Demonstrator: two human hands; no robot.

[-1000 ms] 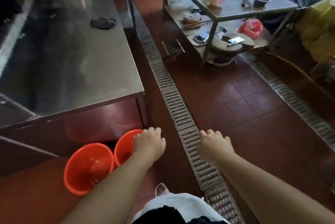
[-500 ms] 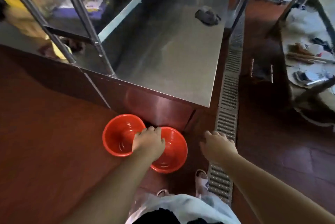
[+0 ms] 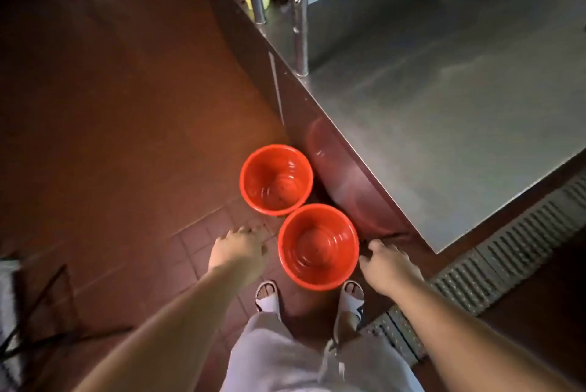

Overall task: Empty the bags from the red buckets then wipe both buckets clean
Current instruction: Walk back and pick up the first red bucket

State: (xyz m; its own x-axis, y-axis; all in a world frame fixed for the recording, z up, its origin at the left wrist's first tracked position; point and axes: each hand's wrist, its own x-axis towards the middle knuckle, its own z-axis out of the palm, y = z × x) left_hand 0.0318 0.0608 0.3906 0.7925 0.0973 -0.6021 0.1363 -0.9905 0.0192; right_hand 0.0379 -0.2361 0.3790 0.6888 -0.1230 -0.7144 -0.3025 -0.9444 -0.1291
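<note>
A red tiled floor (image 3: 120, 125) fills the left of the frame; a steel surface (image 3: 444, 100) fills the upper right, with a drain grate (image 3: 507, 252) at lower right. Two red buckets stand at centre, touching, against the surface's side: the far bucket (image 3: 276, 179) and the near bucket (image 3: 318, 246). The left hand (image 3: 237, 249) hovers just left of the near bucket, the right hand (image 3: 387, 265) just right; each grip is loose, fingers apart, holding nothing.
</note>
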